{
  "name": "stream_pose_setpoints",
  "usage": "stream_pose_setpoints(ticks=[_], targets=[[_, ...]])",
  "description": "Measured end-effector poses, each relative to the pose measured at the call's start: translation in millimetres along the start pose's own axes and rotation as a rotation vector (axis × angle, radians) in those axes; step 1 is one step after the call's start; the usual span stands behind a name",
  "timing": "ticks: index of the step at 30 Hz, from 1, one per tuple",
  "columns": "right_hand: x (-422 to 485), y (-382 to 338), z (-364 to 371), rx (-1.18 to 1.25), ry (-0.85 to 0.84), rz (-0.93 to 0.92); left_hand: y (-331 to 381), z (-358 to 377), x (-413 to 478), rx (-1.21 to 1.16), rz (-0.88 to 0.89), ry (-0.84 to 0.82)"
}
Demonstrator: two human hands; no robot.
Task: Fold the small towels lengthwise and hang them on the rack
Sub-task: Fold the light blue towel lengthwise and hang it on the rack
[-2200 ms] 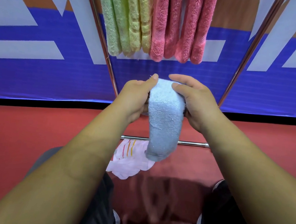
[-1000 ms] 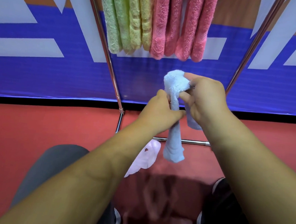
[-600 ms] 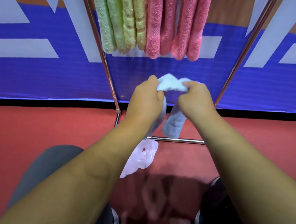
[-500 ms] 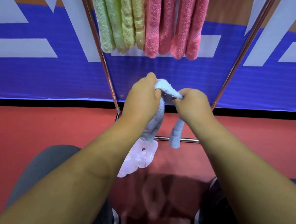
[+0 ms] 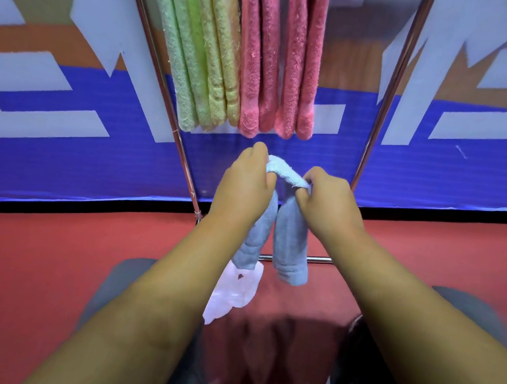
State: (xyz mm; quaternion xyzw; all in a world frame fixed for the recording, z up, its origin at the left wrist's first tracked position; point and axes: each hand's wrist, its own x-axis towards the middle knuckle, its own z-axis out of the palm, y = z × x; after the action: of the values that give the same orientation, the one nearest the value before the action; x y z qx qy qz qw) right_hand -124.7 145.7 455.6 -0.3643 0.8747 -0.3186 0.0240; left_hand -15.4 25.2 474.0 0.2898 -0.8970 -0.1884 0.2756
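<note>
Below pink towels (image 5: 278,63), left hand (image 5: 243,187) and right hand (image 5: 327,202) gripping blue towel (image 5: 290,242), white cloth (image 5: 232,296) beneath

Bright even light, soft blur, wide-angle bowing

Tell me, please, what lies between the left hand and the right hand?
In the head view, the folded top of the light blue towel bridges the gap from left hand to right hand; its two ends hang below.
</note>
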Motion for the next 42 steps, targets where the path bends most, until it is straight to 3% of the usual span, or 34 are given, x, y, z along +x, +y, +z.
stream_pose_setpoints(ticks=[6,12,18,22,28,38,42], targets=[[9,-47,-83,-0.100,0.198,-0.201,44,-74,30,-0.037,0.123,0.220],[35,-82,-154,-0.280,0.214,-0.225,79,-105,58,0.098,0.167,0.120],[54,-97,-195,-0.185,0.232,-0.232,113,-122,87,0.032,0.135,0.169],[74,-103,-217,-0.110,0.265,-0.234,135,-126,106,-0.050,0.024,0.105],[107,-104,-250,-0.149,0.270,-0.224,159,-123,137,-0.063,0.072,0.024],[165,-89,-295,-0.566,0.289,-0.297,210,-130,214,0.120,0.128,0.138],[192,-90,-308,-0.548,0.317,-0.305,228,-136,248,0.152,0.100,0.161]])
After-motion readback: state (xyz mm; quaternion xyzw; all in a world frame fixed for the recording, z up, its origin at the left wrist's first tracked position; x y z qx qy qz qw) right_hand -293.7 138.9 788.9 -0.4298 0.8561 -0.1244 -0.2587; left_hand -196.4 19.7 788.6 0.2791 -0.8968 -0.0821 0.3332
